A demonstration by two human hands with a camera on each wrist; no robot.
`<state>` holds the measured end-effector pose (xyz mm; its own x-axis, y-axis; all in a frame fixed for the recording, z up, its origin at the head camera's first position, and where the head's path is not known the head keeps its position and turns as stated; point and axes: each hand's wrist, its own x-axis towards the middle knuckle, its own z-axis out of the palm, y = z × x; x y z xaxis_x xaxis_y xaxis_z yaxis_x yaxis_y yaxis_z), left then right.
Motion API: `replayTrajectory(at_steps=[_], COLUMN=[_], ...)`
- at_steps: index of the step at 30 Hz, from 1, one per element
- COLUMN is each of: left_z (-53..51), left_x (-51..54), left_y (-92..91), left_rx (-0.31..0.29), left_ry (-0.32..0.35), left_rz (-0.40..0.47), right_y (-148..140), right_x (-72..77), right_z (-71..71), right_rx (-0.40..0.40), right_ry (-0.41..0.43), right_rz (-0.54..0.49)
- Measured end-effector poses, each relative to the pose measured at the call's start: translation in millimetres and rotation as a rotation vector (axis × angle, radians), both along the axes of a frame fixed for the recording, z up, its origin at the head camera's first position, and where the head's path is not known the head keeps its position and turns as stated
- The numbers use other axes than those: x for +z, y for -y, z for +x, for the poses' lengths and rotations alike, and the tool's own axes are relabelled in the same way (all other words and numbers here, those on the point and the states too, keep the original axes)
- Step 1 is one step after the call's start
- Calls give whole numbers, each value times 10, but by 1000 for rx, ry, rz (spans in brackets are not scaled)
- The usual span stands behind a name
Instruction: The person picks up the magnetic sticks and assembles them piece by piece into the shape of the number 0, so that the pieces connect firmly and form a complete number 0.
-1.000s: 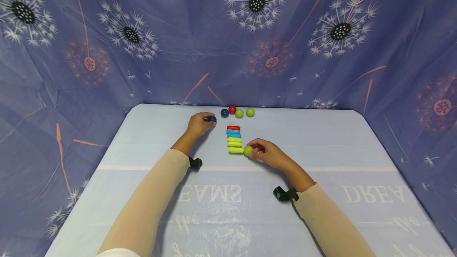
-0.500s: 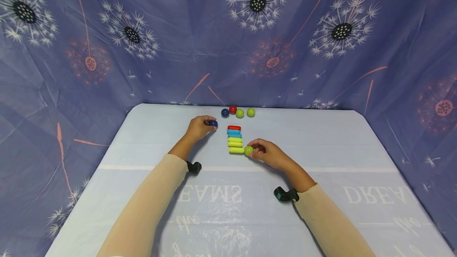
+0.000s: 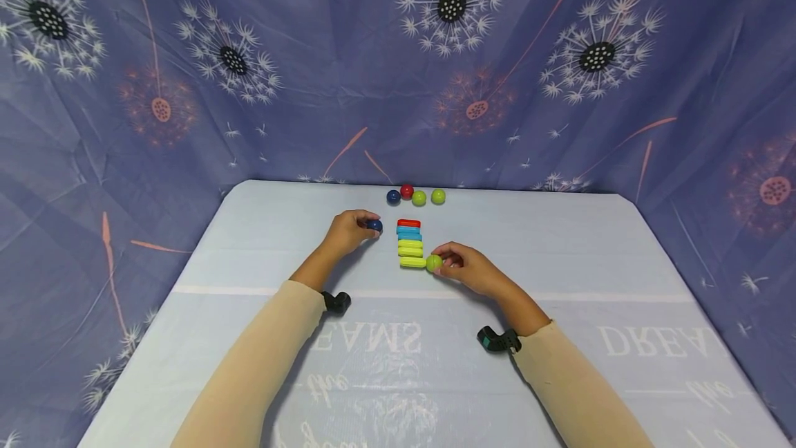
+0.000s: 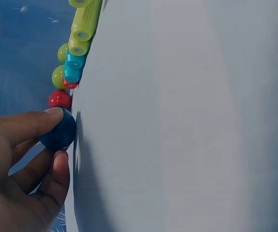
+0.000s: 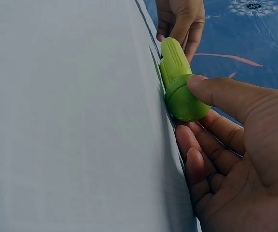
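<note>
My left hand (image 3: 348,232) pinches a dark blue ball (image 3: 374,225) between thumb and fingers, left of a column of short bars. In the left wrist view the blue ball (image 4: 61,131) is in the fingertips. The column has a red bar (image 3: 408,222) at the back, then blue bars (image 3: 408,230), then yellow-green bars (image 3: 410,252). My right hand (image 3: 470,268) pinches a green ball (image 3: 434,263) at the right end of the frontmost yellow-green bar (image 3: 412,263). In the right wrist view the green ball (image 5: 186,99) touches that bar (image 5: 173,60).
Near the table's back edge lie a dark blue ball (image 3: 394,197), a red ball (image 3: 407,191) and two green balls (image 3: 419,198), one set apart to the right. A patterned curtain (image 3: 336,54) hangs behind the white-covered table (image 3: 560,247).
My left hand has moved toward the front of the table and slightly right, carrying the dark blue ball. The right hand holds the green ball in about the same place.
</note>
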<state>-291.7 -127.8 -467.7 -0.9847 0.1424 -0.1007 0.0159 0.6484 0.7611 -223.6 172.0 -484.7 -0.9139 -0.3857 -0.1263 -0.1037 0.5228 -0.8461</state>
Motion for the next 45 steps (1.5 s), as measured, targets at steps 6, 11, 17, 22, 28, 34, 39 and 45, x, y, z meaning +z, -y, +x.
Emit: replayTrajectory(at_steps=[6,11,17,22,28,34,39,45], left_z=[51,116,180,239,307,372,409,445], left_x=[13,12,24,33,50,42,42,55], left_y=[18,22,2,12,19,4,-7,-23], left_rx=[-22,-51,-81,-91,-103,-131,-162,-185], left_ry=[4,18,20,46,70,58,58,70], left_rz=[16,22,30,43,48,32,8,20], right_y=[5,-3,2,8,7,8,7,-1], right_x=[4,-10,-2,-7,-14,-15,-15,-2], right_z=[-14,-15,2,1,-1,8,12,16], right_rx=[0,10,-2,-13,-12,-12,-14,5], right_ry=[5,-10,1,10,9,9,9,-23], right_rz=[-16,3,5,6,6,0,2,1])
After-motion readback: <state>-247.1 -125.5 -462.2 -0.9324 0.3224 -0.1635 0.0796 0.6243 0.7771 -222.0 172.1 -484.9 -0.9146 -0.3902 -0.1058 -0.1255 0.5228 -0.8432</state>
